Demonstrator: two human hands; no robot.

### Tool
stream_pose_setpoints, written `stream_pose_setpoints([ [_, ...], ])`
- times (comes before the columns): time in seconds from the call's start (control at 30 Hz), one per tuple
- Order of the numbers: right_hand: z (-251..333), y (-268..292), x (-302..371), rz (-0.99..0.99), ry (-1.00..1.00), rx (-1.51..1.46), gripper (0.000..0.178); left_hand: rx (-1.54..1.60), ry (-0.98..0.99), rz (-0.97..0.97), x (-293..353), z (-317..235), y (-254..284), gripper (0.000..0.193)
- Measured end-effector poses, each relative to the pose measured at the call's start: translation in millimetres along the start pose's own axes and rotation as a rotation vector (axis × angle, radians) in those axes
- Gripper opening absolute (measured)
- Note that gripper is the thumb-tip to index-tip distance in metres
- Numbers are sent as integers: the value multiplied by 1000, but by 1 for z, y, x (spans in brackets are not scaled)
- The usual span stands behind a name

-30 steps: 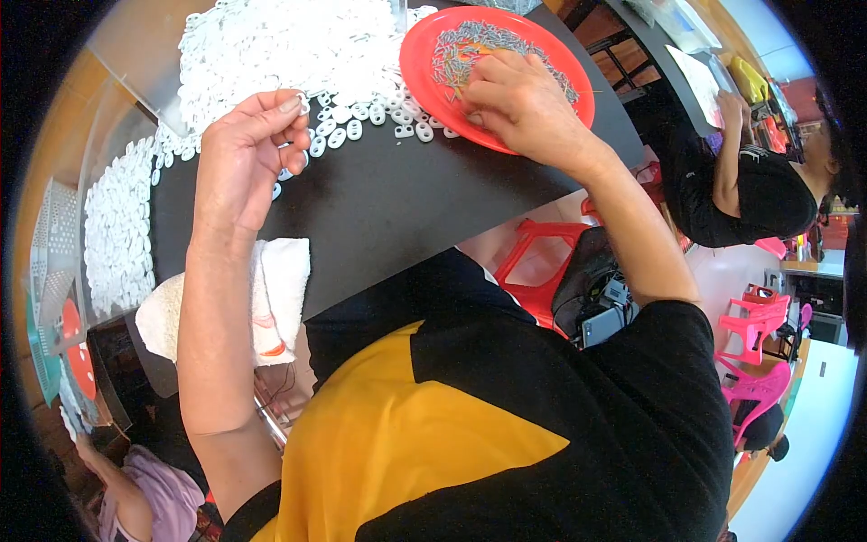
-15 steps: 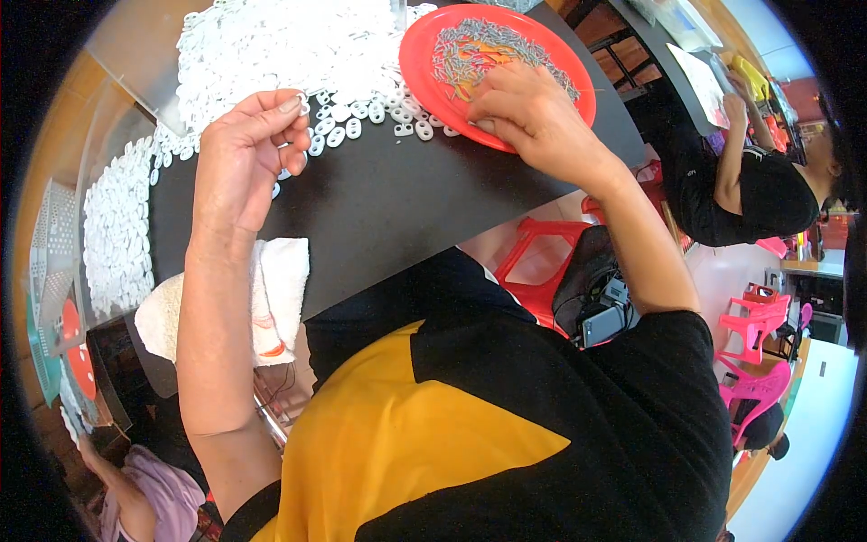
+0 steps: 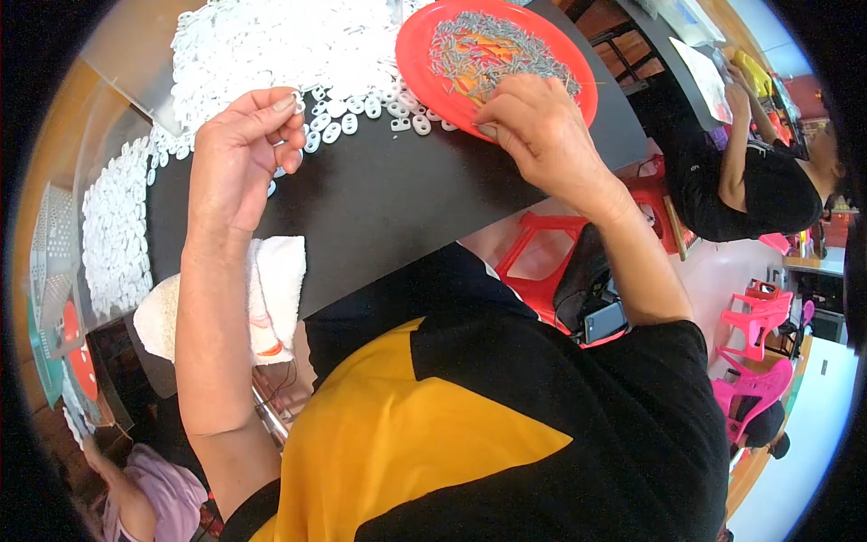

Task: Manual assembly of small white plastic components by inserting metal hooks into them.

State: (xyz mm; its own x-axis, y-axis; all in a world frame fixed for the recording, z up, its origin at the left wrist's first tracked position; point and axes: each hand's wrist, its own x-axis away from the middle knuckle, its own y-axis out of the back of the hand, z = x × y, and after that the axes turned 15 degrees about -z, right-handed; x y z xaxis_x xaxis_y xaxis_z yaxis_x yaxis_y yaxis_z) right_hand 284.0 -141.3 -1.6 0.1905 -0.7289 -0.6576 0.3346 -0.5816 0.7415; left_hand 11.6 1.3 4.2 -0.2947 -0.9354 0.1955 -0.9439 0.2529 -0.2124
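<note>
Between thumb and forefinger, my left hand (image 3: 239, 154) pinches a small white oval plastic piece (image 3: 299, 103), raised over the table by the big heap of like pieces (image 3: 262, 54). Each loose oval piece (image 3: 330, 133) near the heap's edge has two holes. My right hand (image 3: 546, 135) is over the near rim of a round red plate (image 3: 417, 56), its fingertips pressed together. Whatever they hold, if anything, is too small or hidden to make out. On the plate lie many small grey metal screws or pins (image 3: 506, 45) over an orange and yellow pattern.
A second pile of white pieces (image 3: 116, 230) lies at the left of the dark table (image 3: 361, 208). A white towel (image 3: 275, 294) hangs at the near edge. Right of me are a red stool (image 3: 542, 257) and a phone (image 3: 605, 321). A co-worker (image 3: 768, 185) sits far right.
My right hand has drawn back a little from the screws toward the plate's near rim. My left hand keeps its pinch on the white piece, almost unmoved.
</note>
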Motion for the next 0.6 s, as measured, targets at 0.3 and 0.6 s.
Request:
stream_pose_setpoints([
  [0.3,6,-8,-1,-41,26,93,16,6,-3,8,2,0,-1,13],
  [0.6,40,-33,-52,-79,-39,-156,9,-8,-23,-4,8,2,-7,11],
])
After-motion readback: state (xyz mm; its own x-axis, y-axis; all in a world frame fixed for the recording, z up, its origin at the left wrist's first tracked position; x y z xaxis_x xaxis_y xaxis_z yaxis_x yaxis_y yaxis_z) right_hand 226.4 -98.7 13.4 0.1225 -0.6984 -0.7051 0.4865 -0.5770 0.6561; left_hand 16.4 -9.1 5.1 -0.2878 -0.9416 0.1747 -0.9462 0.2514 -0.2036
